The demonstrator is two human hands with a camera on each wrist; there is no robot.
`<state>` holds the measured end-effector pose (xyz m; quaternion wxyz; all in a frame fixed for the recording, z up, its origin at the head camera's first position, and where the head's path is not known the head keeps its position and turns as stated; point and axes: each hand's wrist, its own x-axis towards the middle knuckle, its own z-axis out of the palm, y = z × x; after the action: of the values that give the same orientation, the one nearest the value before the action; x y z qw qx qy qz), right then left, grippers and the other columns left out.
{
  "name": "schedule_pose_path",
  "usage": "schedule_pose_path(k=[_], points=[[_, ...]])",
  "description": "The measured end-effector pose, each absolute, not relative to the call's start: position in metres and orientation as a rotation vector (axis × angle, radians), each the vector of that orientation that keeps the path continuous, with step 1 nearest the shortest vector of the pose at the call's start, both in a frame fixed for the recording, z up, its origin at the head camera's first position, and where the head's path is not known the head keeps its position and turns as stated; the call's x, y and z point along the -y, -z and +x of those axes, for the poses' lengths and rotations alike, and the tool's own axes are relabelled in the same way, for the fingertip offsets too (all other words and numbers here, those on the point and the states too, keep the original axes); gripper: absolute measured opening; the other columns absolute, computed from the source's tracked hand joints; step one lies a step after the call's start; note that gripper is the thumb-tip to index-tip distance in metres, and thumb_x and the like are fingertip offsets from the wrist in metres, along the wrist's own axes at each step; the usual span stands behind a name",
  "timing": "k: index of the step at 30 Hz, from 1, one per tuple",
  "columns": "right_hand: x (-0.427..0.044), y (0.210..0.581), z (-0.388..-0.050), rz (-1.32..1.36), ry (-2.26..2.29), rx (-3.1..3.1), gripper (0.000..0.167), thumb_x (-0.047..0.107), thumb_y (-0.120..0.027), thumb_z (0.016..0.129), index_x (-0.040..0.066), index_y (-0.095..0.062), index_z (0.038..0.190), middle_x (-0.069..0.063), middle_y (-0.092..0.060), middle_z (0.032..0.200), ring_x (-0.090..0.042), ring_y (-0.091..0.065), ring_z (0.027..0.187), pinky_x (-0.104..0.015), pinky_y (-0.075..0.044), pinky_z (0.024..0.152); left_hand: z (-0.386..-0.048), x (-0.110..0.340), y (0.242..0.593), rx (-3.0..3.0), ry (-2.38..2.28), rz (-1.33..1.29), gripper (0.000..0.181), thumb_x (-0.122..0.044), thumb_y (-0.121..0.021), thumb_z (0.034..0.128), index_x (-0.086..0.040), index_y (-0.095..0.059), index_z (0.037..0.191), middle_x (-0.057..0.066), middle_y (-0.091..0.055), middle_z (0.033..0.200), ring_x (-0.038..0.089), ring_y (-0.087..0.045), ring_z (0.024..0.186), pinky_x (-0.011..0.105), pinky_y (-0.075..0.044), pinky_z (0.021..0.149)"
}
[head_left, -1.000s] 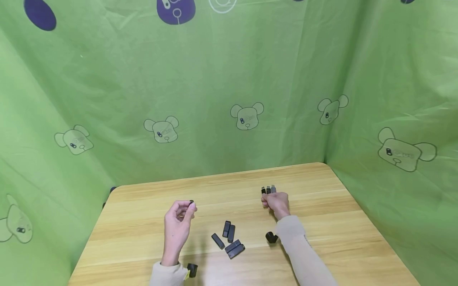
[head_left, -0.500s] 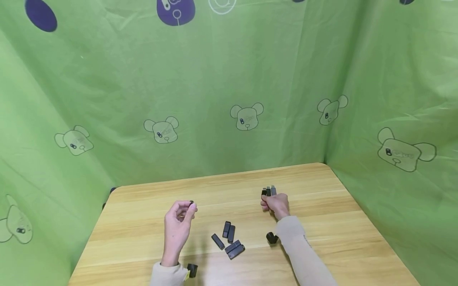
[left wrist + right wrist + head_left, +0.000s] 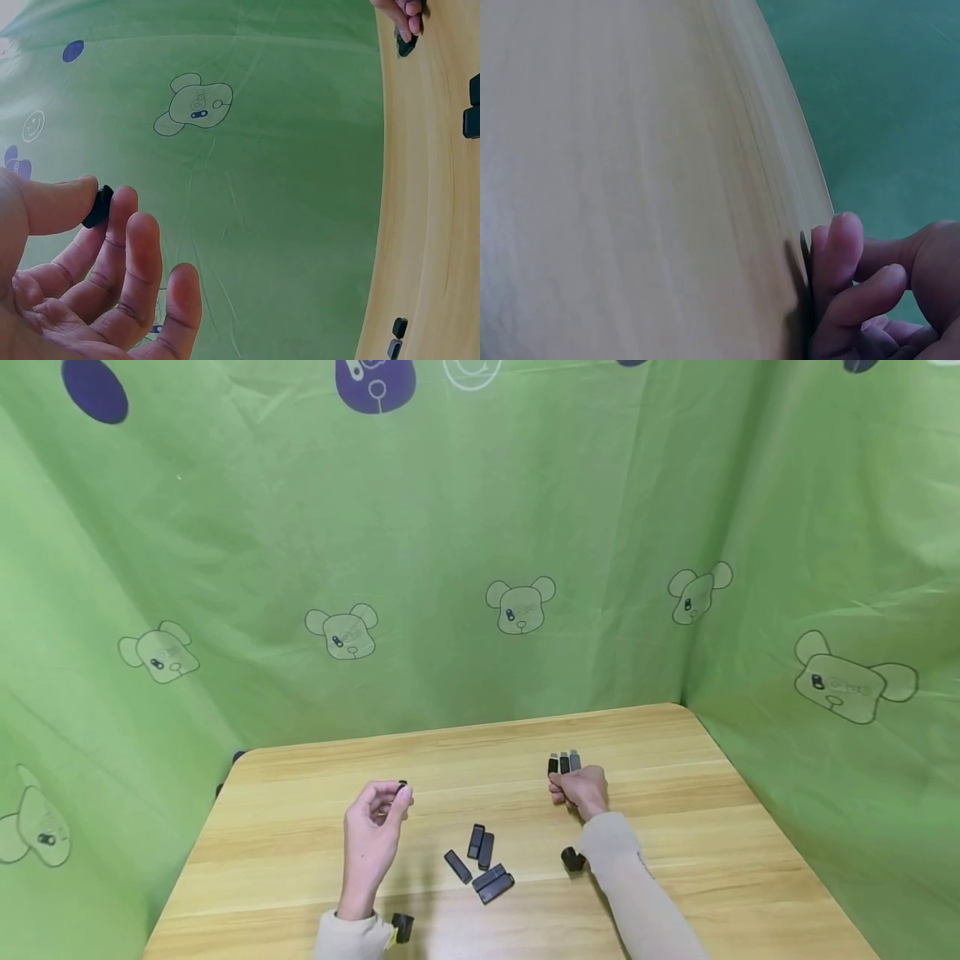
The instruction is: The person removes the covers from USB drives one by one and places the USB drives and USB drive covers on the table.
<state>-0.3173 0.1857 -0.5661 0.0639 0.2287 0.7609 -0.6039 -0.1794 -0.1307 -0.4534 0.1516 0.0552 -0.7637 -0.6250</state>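
Observation:
My left hand is raised above the left part of the table and pinches a small black cap between thumb and index finger; its other fingers are spread and loosely bent. At the far right, my right hand holds the lower end of a black USB flash drive down on the tabletop. Two more USB sticks lie close beside it in a row, a black one and a grey one. Metal plugs point to the far edge. The fingers cover the sticks' near ends.
Several dark USB sticks lie in a loose group on the wooden table, between the forearms. Black wrist cameras hang at both cuffs. A green printed curtain stands behind the table and at both sides.
The leftmost stick under my right fingers has shifted slightly toward me against its neighbours. My left hand keeps its place with the cap. The head view has moved very slightly.

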Motion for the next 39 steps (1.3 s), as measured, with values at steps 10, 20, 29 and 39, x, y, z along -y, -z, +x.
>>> schedule_pose_path(k=[10,20,29,39], points=[[-0.183,0.559,-0.314,0.637,1.708,-2.423,0.02,0.015,-0.069,0.095,-0.004,-0.074,0.098,-0.011,-0.078,0.078,-0.014,-0.071,0.057,-0.022,-0.054,0.05,-0.179,0.131,0.452,2.2,1.789,0.159,0.02,-0.018,-0.071,0.0953,-0.002,-0.067,0.105,0.015,-0.073,0.093,0.01,-0.065,0.074,0.021,-0.055,0.07],[-0.178,0.545,-0.305,0.192,1.295,-2.693,0.05,0.025,-0.058,0.102,0.003,-0.051,0.146,-0.018,-0.073,0.071,-0.014,-0.055,0.043,-0.026,-0.042,0.045,-0.178,0.129,0.452,2.165,1.794,0.144,0.021,-0.017,-0.071,0.0957,0.0,-0.068,0.108,0.017,-0.071,0.094,0.005,-0.063,0.072,0.02,-0.055,0.069],[-0.176,0.544,-0.298,0.088,1.139,-2.643,0.053,0.027,-0.055,0.102,0.008,-0.046,0.151,-0.011,-0.064,0.056,-0.009,-0.04,0.038,-0.021,-0.032,0.038,-0.179,0.129,0.456,2.167,1.781,0.115,0.025,-0.021,-0.071,0.0956,-0.008,-0.075,0.117,0.019,-0.075,0.093,0.006,-0.064,0.071,0.02,-0.052,0.066],[-0.181,0.553,-0.296,0.062,1.108,-2.624,0.055,0.028,-0.057,0.102,0.009,-0.045,0.152,-0.006,-0.064,0.055,-0.009,-0.042,0.041,-0.022,-0.035,0.042,-0.177,0.13,0.457,2.155,1.824,0.082,0.021,-0.021,-0.074,0.0937,-0.011,-0.077,0.112,0.018,-0.074,0.092,0.006,-0.065,0.073,0.022,-0.055,0.069]])
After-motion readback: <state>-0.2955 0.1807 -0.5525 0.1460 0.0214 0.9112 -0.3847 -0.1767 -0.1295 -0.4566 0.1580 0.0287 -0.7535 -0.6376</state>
